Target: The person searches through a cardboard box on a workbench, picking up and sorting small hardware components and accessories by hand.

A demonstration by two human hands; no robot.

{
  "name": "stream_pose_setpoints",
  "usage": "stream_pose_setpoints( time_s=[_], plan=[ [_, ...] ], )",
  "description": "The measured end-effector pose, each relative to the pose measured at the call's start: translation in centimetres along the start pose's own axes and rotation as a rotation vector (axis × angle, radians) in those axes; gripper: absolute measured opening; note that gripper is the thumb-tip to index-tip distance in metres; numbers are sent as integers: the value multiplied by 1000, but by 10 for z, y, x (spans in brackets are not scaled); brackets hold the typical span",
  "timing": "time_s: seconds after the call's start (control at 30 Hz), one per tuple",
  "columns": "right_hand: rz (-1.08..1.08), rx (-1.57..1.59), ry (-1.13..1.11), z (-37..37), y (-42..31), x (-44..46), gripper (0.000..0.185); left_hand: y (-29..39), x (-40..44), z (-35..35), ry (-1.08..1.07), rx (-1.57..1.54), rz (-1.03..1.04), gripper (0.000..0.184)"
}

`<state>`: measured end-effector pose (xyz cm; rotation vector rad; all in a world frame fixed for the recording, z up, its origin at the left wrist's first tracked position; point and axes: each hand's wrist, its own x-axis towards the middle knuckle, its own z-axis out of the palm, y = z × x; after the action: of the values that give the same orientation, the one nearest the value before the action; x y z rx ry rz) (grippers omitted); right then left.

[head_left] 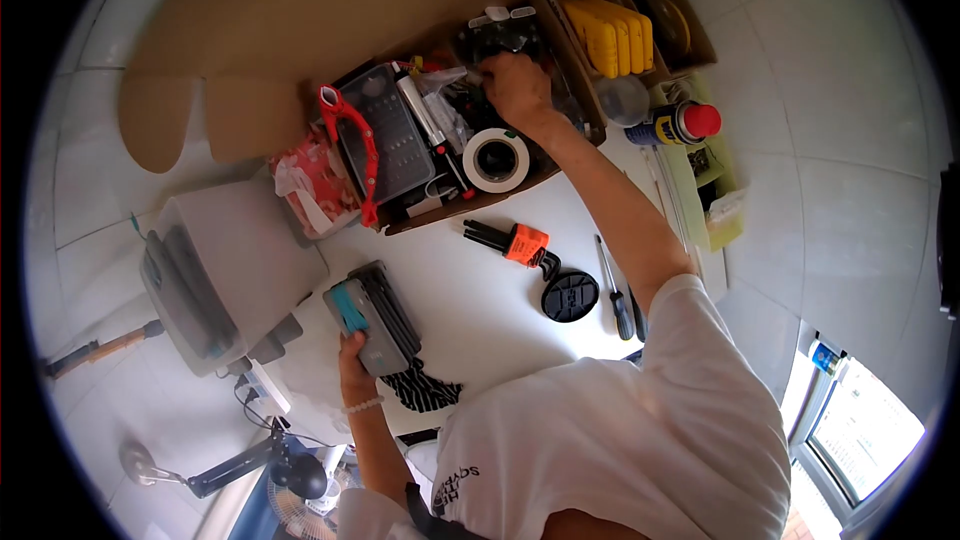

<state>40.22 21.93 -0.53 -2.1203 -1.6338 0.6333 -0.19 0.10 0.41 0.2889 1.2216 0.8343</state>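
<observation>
My left hand (354, 362) grips the near end of a grey, flat case-like object (385, 335) with a teal strip and dark ridged side, held over the white table (465, 290). Inside a cardboard box (425, 222) of tools, my right hand (517, 88) is curled against a dark, glossy item (498, 38); its fingertips are hidden. Near that hand lie a roll of white tape (496, 161), clear plastic bags (445, 105) and a silver pen-like tool (419, 108). A clear-lidded organizer (388, 130) and a red-handled tool (352, 130) sit at the box's left side.
On the table are an orange hex key holder (526, 244), a round black cap (570, 296), a screwdriver (616, 295) and zebra-striped cloth (425, 388). A red-capped spray can (675, 125) and yellow cases (608, 35) stand right; a grey bin (235, 260) stands left.
</observation>
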Motion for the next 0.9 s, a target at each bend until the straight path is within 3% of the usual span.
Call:
stream_pose_setpoints(
  time_s=[0.3,0.47,0.9],
  plan=[
    [23,-154,127,11,-9,4,8,2,-1,14,20,23,35,75],
    [158,-209,9,15,-10,11,11,-3,2,-2,4,8,18,66],
    [-8,-92,47,8,8,2,13,10,-10,51,13,171,49,72]
  ],
)
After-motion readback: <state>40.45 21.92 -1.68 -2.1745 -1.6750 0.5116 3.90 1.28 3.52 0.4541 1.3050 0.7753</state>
